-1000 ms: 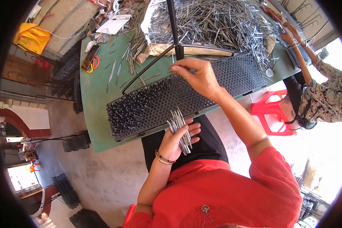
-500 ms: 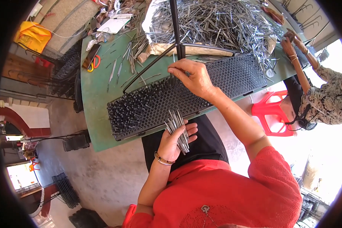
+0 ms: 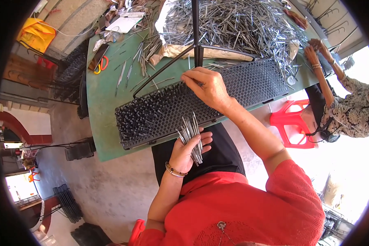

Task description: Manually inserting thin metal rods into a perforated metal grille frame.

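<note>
A black honeycomb tray (image 3: 242,84) full of small round holes lies slantwise along the table's near edge. Many thin metal rods (image 3: 139,117) stand packed in its left part. In my left hand (image 3: 184,153), palm up, lies a bundle of loose grey metal rods (image 3: 189,137), with the thumb across them and the fingertips spread. My right hand (image 3: 209,88) is over the tray's far edge, beside the filled holes. Its thumb and fingers are pinched together; whatever they hold is hidden by the hand.
A large heap of metal rods (image 3: 233,28) spreads over the green table (image 3: 104,135). A black metal stand (image 3: 197,53) rises behind the tray. Orange-handled scissors (image 3: 104,63) lie at the left. Another person's hands (image 3: 313,53) work at the right, near a red stool (image 3: 281,123).
My right hand has lowered slightly at the tray, and the dark rod seen under its fingertips no longer shows. My left hand keeps its bundle in nearly the same place.
</note>
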A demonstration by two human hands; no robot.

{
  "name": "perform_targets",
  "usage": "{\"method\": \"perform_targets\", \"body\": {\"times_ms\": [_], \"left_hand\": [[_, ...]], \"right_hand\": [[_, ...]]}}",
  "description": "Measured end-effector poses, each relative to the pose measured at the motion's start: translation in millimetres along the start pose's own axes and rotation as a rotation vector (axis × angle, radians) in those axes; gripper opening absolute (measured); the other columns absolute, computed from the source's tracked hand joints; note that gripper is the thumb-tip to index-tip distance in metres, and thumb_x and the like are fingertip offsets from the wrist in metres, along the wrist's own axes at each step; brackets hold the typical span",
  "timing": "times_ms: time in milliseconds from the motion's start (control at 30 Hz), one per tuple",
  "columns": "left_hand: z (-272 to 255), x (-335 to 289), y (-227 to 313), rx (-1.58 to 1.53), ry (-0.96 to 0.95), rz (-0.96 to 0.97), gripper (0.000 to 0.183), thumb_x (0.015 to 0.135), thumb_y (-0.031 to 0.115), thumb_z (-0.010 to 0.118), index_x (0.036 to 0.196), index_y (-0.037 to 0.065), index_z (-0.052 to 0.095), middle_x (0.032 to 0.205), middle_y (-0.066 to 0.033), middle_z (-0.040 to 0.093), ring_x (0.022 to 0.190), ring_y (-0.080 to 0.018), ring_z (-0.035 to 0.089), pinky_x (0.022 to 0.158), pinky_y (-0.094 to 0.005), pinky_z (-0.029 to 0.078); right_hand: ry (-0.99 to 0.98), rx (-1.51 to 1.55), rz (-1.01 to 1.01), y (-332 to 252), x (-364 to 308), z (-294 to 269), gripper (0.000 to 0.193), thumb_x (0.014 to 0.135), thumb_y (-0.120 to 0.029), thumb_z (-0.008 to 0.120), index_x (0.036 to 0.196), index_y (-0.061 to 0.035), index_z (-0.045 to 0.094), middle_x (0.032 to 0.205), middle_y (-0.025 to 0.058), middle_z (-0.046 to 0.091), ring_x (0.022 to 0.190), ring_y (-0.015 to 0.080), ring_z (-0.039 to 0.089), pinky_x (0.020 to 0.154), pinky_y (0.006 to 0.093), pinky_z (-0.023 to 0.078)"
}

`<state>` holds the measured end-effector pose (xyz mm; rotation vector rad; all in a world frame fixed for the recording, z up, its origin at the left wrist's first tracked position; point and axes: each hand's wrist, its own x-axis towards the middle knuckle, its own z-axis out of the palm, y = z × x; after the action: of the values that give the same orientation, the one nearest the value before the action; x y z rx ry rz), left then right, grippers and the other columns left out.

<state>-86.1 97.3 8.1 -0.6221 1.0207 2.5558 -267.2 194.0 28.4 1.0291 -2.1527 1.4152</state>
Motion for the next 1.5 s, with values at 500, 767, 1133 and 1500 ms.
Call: {"method": "perform_targets", "body": {"times_ms": [500,767,1133,1500], "left_hand": [[-4,-1,-1,0.007,-0.020,0.003,0.031,0.092,0.008,0.053,0.122,0.000,0.048,0.113,-0.0188,0.061,0.098,-0.0246,0.063,0.080,-0.0368,0.055],[3,-3,6,0.025,-0.071,0.002,0.035,0.092,0.009,0.052,0.126,0.000,0.046,0.116,-0.0183,0.060,0.102,-0.0239,0.062,0.081,-0.0371,0.055],[1,1,-1,-0.027,0.007,0.013,0.032,0.093,0.013,0.054,0.122,0.001,0.048,0.114,-0.0174,0.061,0.099,-0.0227,0.063,0.081,-0.0367,0.055],[1,-2,3,0.002,-0.002,0.064,0.031,0.093,0.013,0.054,0.121,0.001,0.049,0.113,-0.0180,0.061,0.099,-0.0231,0.063,0.080,-0.0366,0.055]], "right_hand": [[-0.059,0.007,0.179,-14,-7,-1,0.014,0.080,-0.008,0.069,0.091,0.0012,0.068,0.077,0.0107,0.064,0.062,0.0169,0.062,0.056,0.0270,0.049],[-0.030,0.084,0.246,-2,-8,2,0.013,0.084,-0.008,0.065,0.092,0.0022,0.066,0.079,0.0124,0.064,0.067,0.0236,0.063,0.059,0.0320,0.050],[-0.057,-0.181,0.020,-1,-9,2,0.019,0.083,-0.012,0.066,0.098,-0.0011,0.067,0.088,0.0121,0.060,0.073,0.0298,0.062,0.065,0.0362,0.049],[-0.360,0.029,0.391,-39,-31,-24,0.023,0.082,-0.018,0.071,0.091,0.0031,0.067,0.074,0.0106,0.065,0.061,0.0139,0.061,0.057,0.0286,0.048]]}}
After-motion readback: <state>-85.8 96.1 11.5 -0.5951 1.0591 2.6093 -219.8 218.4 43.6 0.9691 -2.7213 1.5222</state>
